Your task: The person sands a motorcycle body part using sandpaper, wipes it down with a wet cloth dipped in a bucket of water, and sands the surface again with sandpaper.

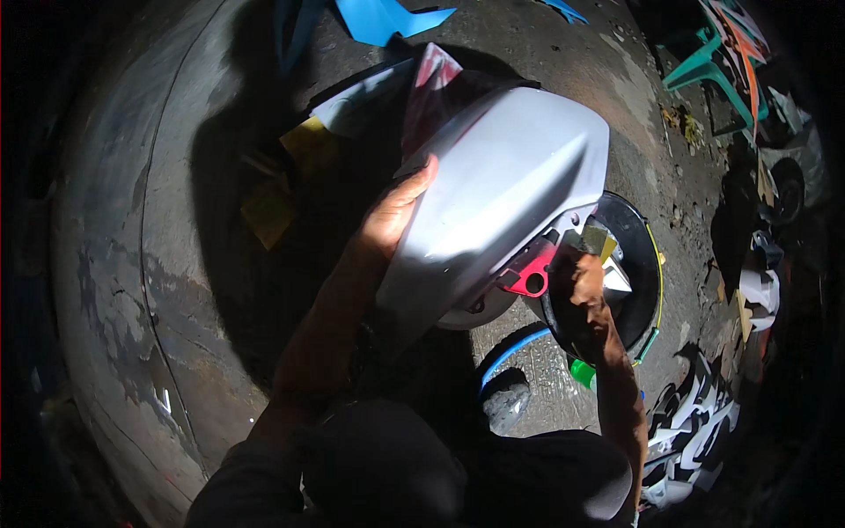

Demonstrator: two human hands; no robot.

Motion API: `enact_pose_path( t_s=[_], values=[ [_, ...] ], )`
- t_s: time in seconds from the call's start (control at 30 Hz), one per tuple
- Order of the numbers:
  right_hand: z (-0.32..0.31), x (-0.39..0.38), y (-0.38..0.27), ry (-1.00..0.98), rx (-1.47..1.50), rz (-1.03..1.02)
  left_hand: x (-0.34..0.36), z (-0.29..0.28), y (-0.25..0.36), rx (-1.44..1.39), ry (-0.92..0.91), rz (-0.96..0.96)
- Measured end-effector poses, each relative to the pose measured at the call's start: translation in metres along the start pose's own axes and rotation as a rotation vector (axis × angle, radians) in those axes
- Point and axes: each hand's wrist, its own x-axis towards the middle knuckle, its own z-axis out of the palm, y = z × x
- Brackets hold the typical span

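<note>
A large grey-white plastic motorcycle fairing panel [502,167] is tilted in front of me, with a pink-red part [531,275] showing under its right edge. My left hand [400,211] grips the panel's left edge, its thumb lying on the top face. My right hand [588,280] is closed above a black bucket [650,295], just right of the panel. Its fingers are in shade, against a small dull olive-grey sheet [588,238] that resembles sandpaper. Inside the bucket are yellow and white pieces, partly hidden by my hand.
Yellow sheets [268,211] lie in shadow on the concrete floor at left. Blue panels [387,18] lie at the far side. A blue hose [510,354] and a green bottle [582,373] are beside the bucket. White and black parts [695,422] are piled at right, near a green stand [709,70].
</note>
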Motion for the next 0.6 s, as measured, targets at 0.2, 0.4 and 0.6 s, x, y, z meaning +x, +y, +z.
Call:
enact_pose_path(
  t_s=[0.2,0.4,0.6],
  values=[
    [-0.094,-0.002,-0.078,0.232,-0.037,-0.018,-0.001,0.001,0.001,-0.133,-0.09,-0.019],
    [-0.026,-0.011,-0.02,0.188,0.292,-0.169,0.006,-0.001,-0.002,0.022,-0.095,0.021],
    [-0.085,-0.021,-0.127,0.007,0.346,-0.486,-0.008,-0.012,0.002,-0.107,-0.096,-0.02]
  ],
)
